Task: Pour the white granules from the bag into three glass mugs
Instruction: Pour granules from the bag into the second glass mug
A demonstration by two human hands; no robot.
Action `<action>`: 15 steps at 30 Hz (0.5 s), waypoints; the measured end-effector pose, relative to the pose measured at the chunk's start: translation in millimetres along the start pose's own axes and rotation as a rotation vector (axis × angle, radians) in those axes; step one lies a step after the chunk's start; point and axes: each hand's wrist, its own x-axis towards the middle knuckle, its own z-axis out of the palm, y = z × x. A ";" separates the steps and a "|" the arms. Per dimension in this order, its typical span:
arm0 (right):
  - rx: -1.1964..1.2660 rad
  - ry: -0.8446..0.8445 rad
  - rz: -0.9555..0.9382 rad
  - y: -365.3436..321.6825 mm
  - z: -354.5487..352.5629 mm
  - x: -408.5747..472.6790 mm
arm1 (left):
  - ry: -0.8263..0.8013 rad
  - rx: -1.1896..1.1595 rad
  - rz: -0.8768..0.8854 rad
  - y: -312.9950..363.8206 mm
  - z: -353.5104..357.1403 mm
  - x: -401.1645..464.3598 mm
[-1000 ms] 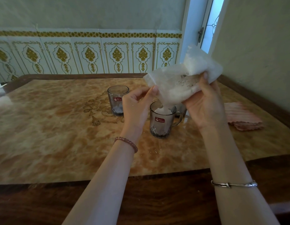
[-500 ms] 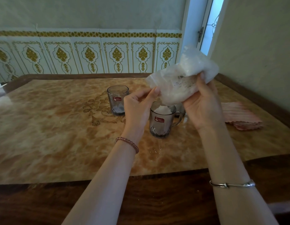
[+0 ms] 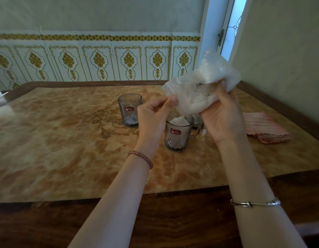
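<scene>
A marble-patterned tabletop point(image 3: 48, 158) in tan and cream fills most of the view, with a brown floral scroll inlay point(image 3: 108, 124) near its middle and a dark wooden border point(image 3: 173, 217) along the near edge. A folded pink ribbed cloth point(image 3: 266, 127) lies on the right side of the table, close to the wall. Behind the table runs a band of white wall tiles with gold leaf motifs point(image 3: 98, 59) under a gold trim strip. At upper right, a white door point(image 3: 226, 31) with a metal handle point(image 3: 221, 35) stands beside a plain pale wall point(image 3: 284, 51)
</scene>
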 end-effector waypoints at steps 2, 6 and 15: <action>-0.014 0.006 -0.005 -0.5 -1.0 0.4 | 0.022 -0.003 -0.002 -0.2 -0.5 1.0; 0.011 0.011 -0.009 -3.3 -3.5 1.2 | 0.038 -0.041 0.007 0.1 -4.1 3.7; 0.042 -0.031 -0.010 -4.1 -2.1 0.5 | 0.036 -0.037 0.009 2.1 -4.2 3.3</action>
